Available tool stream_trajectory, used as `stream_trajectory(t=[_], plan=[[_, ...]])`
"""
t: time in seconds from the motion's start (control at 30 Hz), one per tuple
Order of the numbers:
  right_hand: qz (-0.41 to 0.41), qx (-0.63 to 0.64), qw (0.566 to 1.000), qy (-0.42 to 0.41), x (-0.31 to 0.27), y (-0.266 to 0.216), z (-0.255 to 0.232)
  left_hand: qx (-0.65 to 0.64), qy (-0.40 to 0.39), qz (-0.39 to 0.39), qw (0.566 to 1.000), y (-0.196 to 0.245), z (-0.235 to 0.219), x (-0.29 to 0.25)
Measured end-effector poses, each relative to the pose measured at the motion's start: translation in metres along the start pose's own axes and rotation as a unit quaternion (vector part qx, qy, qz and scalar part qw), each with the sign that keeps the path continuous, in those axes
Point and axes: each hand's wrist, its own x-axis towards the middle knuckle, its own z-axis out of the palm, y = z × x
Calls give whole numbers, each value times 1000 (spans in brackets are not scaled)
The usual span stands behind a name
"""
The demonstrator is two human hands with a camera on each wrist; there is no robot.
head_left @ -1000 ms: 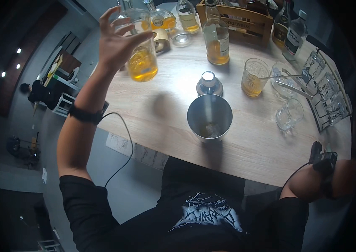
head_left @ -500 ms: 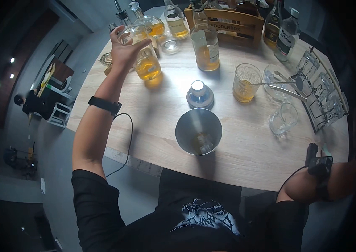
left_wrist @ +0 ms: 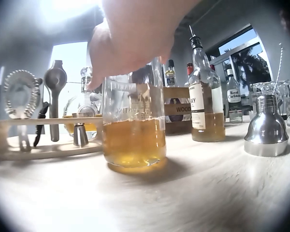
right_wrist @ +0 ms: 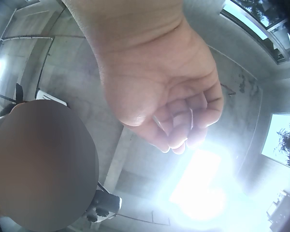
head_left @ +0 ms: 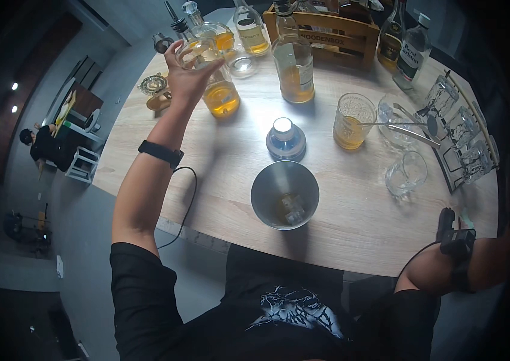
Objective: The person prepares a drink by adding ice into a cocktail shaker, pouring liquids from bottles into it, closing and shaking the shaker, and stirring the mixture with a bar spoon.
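My left hand (head_left: pixel 189 78) grips a clear glass carafe (head_left: pixel 221 99) from above, thumb and fingers spread around its upper part. Amber liquid fills the lower half of the carafe, and its base sits right at the table top in the left wrist view. Nearer to me stands a metal shaker tin (head_left: pixel 260 195), its mouth facing up, with ice and a little liquid inside. Just behind the tin is the metal shaker top (head_left: pixel 286 141). My right hand (right_wrist: pixel 169 92) is raised off to the side, its fingers loosely curled and holding nothing.
A whisky bottle (head_left: pixel 294 69) stands behind the shaker top. Right of it are a patterned glass (head_left: pixel 354 123) with amber liquid, metal tongs (head_left: pixel 414 132), a clear tumbler (head_left: pixel 405 174) and a glass rack (head_left: pixel 463 129). A wooden crate (head_left: pixel 339 39) and more bottles line the back. A strainer (left_wrist: pixel 21 94) stands left of the carafe.
My left hand has brought the carafe down toward the table and slightly to the right. The head view has shifted a little. My right arm stays at the right edge.
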Motion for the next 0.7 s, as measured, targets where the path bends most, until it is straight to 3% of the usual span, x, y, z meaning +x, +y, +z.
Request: stream_trajectory(t=[0.13, 0.33, 0.47, 0.53, 0.57, 0.6, 0.67, 0.7], plan=[[-4, -44, 999, 24, -1, -4, 7, -34, -2, 8, 999, 0, 5, -1], [-26, -13, 1000, 11, -1, 5, -4, -69, -3, -2, 998, -3, 10, -1], [-13, -28, 999, 39, -2, 2, -4, -17, -5, -14, 1000, -14, 2, 1], [-34, 6, 999, 12, -1, 5, -11, 123, 143, 83, 979, -13, -7, 2], [-35, 5, 999, 14, -1, 3, -11, 121, 215, 184, 952, -9, -9, 3], [-19, -4, 999, 35, -2, 0, -9, 119, 215, 188, 951, -4, -13, 5], [-2, -14, 998, 61, -3, 0, -11, 263, 216, 399, 852, 28, -22, 2], [-11, 12, 999, 47, -3, 3, -14, 267, 202, 451, 827, 47, -15, -1]])
